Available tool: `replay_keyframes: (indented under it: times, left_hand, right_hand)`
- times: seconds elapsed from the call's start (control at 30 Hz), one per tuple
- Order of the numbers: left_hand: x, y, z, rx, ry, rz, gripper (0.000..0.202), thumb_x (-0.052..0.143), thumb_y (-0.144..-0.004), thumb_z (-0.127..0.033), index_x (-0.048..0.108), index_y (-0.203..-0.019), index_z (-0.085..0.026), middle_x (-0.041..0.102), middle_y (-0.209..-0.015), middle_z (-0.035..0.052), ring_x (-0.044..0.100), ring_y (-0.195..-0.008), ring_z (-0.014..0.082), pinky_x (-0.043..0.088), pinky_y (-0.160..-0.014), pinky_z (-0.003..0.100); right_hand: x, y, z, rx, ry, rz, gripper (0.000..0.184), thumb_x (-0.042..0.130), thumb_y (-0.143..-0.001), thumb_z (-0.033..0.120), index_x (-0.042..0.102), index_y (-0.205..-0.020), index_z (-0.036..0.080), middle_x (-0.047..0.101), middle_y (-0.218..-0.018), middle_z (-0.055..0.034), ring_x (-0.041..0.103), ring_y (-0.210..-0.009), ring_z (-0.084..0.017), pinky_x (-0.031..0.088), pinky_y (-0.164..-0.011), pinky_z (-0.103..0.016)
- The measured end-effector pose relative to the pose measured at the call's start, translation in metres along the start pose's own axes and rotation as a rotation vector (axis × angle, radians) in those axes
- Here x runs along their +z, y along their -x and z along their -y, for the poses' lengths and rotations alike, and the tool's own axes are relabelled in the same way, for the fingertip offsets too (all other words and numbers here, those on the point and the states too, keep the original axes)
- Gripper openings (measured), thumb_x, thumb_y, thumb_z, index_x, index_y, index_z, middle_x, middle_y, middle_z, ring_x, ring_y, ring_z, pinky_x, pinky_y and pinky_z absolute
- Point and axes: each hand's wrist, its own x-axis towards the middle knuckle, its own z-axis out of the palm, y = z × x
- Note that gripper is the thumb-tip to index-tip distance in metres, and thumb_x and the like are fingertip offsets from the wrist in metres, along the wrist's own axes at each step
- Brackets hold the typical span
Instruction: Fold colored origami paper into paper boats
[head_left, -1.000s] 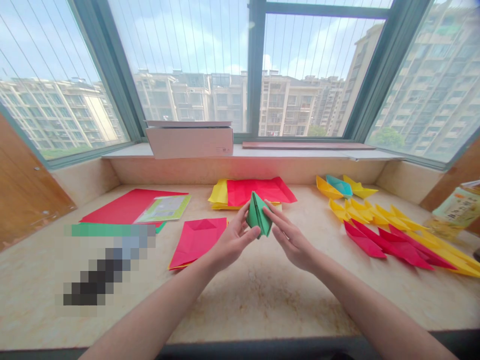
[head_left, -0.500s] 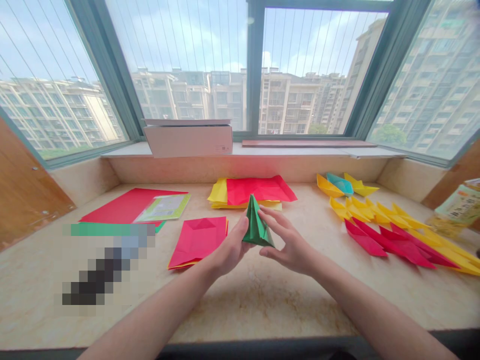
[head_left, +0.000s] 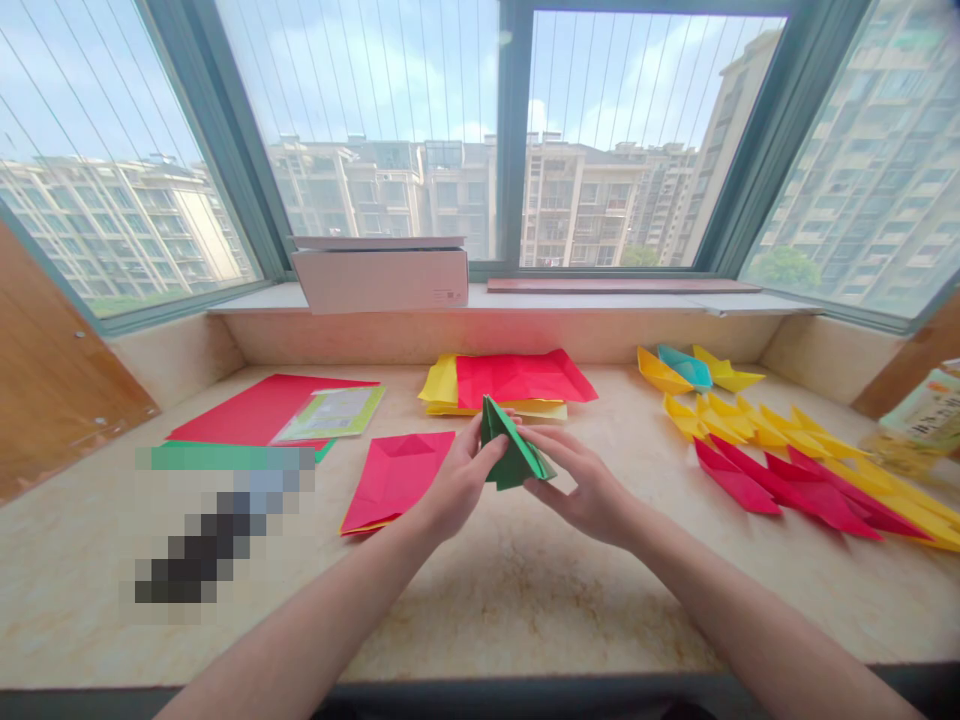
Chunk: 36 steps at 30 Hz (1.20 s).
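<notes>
A folded piece of green paper point(head_left: 514, 455), peaked at the top, is held above the counter between both hands. My left hand point(head_left: 466, 475) grips its left side, thumb across the front and fingers behind. On the right side, my right hand point(head_left: 581, 485) pinches the lower corner between thumb and fingers. Just left of my left hand lies a stack of creased red paper point(head_left: 397, 480), with yellow edges showing beneath. Behind the hands rests a pile of creased red sheets point(head_left: 525, 378) over yellow sheets point(head_left: 441, 385).
Several folded yellow boats point(head_left: 727, 420) and red boats point(head_left: 787, 490) lie at the right, a blue one point(head_left: 686, 366) behind them. A jar point(head_left: 922, 415) stands far right. At left are flat red paper point(head_left: 247, 412), a green-edged packet point(head_left: 330, 413) and a blurred-out object point(head_left: 202, 540). A white box point(head_left: 382, 280) sits on the sill.
The green paper has turned and tilted, showing a broad flat face instead of its pleated edges. My left thumb has moved across its front; both hands still hold it.
</notes>
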Motion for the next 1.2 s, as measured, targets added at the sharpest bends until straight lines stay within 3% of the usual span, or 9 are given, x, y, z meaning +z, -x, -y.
replay_keyframes:
  times: [0.13,0.23,0.3,0.37,0.53,0.67,0.77,1.0,1.2]
  left_hand:
    - [0.001,0.0,-0.001,-0.038,0.031,0.041,0.051,0.072,-0.081,-0.037,0.054,-0.127,-0.024,0.068,-0.115,0.0067,0.067,-0.097,0.0224,0.053,-0.08,0.03]
    - [0.003,0.001,-0.005,-0.064,0.009,0.025,0.05,0.073,-0.079,-0.038,0.055,-0.124,-0.024,0.07,-0.106,0.0053,0.068,-0.087,0.0198,0.052,-0.068,0.025]
    - [0.003,0.001,-0.007,-0.08,-0.02,-0.001,0.044,0.069,-0.081,-0.044,0.059,-0.117,-0.021,0.07,-0.102,0.0057,0.068,-0.085,0.0195,0.053,-0.065,0.024]
    - [0.003,0.001,-0.01,-0.102,-0.051,-0.032,0.041,0.067,-0.081,-0.049,0.063,-0.108,-0.018,0.071,-0.097,0.0058,0.068,-0.081,0.0189,0.054,-0.063,0.025]
    - [0.003,0.0,-0.013,-0.105,-0.085,-0.142,0.035,0.068,-0.078,-0.048,0.064,-0.096,-0.018,0.069,-0.079,0.0013,0.065,-0.065,0.0147,0.053,-0.057,0.024]
    - [0.005,0.001,-0.013,-0.086,-0.106,-0.104,0.035,0.066,-0.08,-0.044,0.067,-0.102,-0.017,0.072,-0.083,0.0029,0.067,-0.069,0.0159,0.055,-0.062,0.027]
    - [0.006,0.002,-0.014,-0.066,-0.123,-0.084,0.039,0.065,-0.081,-0.044,0.068,-0.109,-0.017,0.073,-0.088,0.0052,0.068,-0.074,0.0181,0.055,-0.063,0.028]
    - [0.006,0.003,-0.015,-0.054,-0.129,-0.089,0.04,0.063,-0.082,-0.045,0.071,-0.108,-0.016,0.074,-0.084,0.0049,0.068,-0.07,0.0173,0.054,-0.059,0.025]
    - [0.006,0.002,-0.015,-0.023,-0.142,-0.144,0.034,0.062,-0.083,-0.041,0.073,-0.103,-0.016,0.075,-0.085,0.006,0.068,-0.069,0.017,0.052,-0.056,0.023]
  right_hand:
    - [-0.002,0.0,0.002,0.09,-0.001,-0.09,0.041,0.047,-0.096,0.021,0.053,-0.136,0.026,0.063,-0.129,-0.0098,0.06,-0.118,-0.027,0.049,-0.1,-0.044]
    - [-0.001,0.003,-0.001,0.198,0.029,-0.21,0.026,0.043,-0.098,0.028,0.067,-0.105,0.021,0.071,-0.093,-0.0069,0.068,-0.086,-0.024,0.055,-0.078,-0.037]
    - [-0.001,0.004,-0.004,0.26,0.075,-0.246,0.026,0.044,-0.098,0.032,0.065,-0.086,0.02,0.066,-0.073,-0.0035,0.063,-0.067,-0.021,0.052,-0.063,-0.033]
    - [-0.001,0.005,-0.006,0.278,0.116,-0.236,0.026,0.045,-0.097,0.033,0.061,-0.081,0.021,0.062,-0.066,-0.0019,0.059,-0.06,-0.019,0.048,-0.057,-0.031]
    - [-0.001,0.005,-0.006,0.243,0.139,-0.147,0.022,0.045,-0.096,0.03,0.058,-0.082,0.021,0.064,-0.068,-0.0021,0.058,-0.06,-0.019,0.047,-0.057,-0.031]
    - [-0.002,0.004,-0.003,0.263,0.109,-0.179,0.017,0.048,-0.095,0.03,0.062,-0.097,0.021,0.069,-0.079,-0.0035,0.064,-0.067,-0.021,0.051,-0.061,-0.031]
    - [-0.003,0.003,-0.001,0.252,0.032,-0.186,0.023,0.054,-0.094,0.032,0.064,-0.112,0.023,0.073,-0.101,-0.0053,0.068,-0.088,-0.024,0.055,-0.077,-0.035]
    - [0.001,0.003,-0.003,0.272,-0.039,-0.195,0.028,0.055,-0.094,0.031,0.065,-0.119,0.025,0.072,-0.115,-0.0056,0.069,-0.099,-0.026,0.056,-0.089,-0.041]
    - [0.001,0.005,-0.002,0.056,0.006,-0.092,0.038,0.047,-0.097,0.019,0.059,-0.132,0.029,0.068,-0.123,-0.0061,0.065,-0.11,-0.024,0.054,-0.094,-0.04]
